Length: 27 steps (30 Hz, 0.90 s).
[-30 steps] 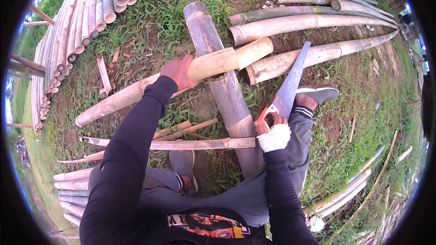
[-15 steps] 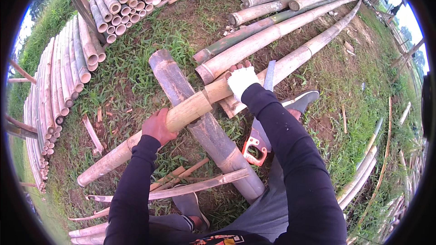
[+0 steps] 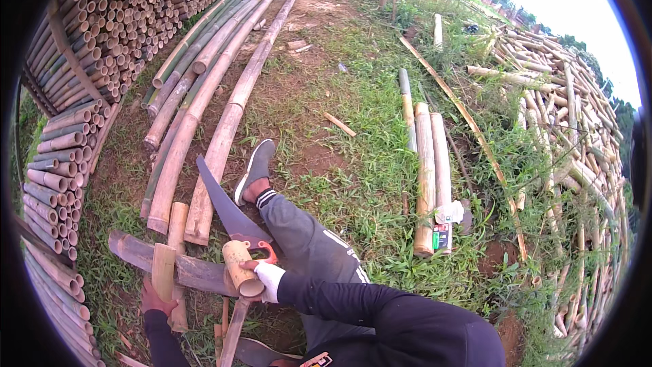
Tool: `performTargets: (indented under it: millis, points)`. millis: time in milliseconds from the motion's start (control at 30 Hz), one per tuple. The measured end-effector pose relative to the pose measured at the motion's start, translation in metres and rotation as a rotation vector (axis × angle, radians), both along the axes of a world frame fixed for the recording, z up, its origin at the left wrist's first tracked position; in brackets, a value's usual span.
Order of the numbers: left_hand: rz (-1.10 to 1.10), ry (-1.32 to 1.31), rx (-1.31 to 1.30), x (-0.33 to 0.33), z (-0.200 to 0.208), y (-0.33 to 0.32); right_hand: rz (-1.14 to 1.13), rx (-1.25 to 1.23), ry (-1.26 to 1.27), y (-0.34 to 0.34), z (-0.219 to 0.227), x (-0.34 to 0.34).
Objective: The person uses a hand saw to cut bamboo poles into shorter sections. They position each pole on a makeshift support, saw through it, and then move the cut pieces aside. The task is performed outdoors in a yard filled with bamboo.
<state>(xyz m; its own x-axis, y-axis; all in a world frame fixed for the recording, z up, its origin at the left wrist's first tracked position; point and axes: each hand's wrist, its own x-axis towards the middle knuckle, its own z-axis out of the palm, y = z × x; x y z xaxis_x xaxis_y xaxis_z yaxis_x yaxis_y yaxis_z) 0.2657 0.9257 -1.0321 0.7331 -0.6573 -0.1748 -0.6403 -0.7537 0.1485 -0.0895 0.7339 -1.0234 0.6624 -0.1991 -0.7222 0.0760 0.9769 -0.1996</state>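
Observation:
My gloved right hand [image 3: 266, 279] grips a short hollow bamboo section [image 3: 242, 269], its open end turned toward me. Farther left, my left hand [image 3: 156, 300] is wrapped round the lower end of another bamboo length [image 3: 163, 272], which rests against a thick dark bamboo log [image 3: 204, 276] lying crosswise. A handsaw [image 3: 229, 209] with an orange handle leans beside my leg, just beyond the short section, its blade pointing away. Under the log runs a narrower bamboo pole [image 3: 178, 225].
Long bamboo poles [image 3: 227, 122] stretch away ahead. Stacked bamboo [image 3: 129, 20] stands at left. Two short bamboo lengths [image 3: 424, 177] lie in the grass at right, with a small box [image 3: 441, 236] on them. A loose bamboo heap [image 3: 577, 136] spreads farther right.
The view has swung to the right. My right hand has lifted a short bamboo section away to the right, apart from the length in my left hand.

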Motion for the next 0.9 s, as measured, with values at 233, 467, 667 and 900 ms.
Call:
performTargets:
  millis: [233,467,667,900]
  points:
    - [0.144,0.208,-0.152,0.102,0.007,0.071,-0.749,-0.296,0.029,-0.15,0.181,-0.204]
    - [0.221,-0.222,-0.032,0.16,0.074,0.224,-1.697,-1.951,0.132,-0.138,0.527,-0.638]
    - [0.033,-0.306,0.169,0.025,0.049,0.309,-1.039,-1.924,0.683,-0.193,0.314,-0.496]
    - [0.443,0.263,-0.139,-0.158,0.066,0.286,-0.016,-1.273,0.178,-0.109,-0.002,-0.106]
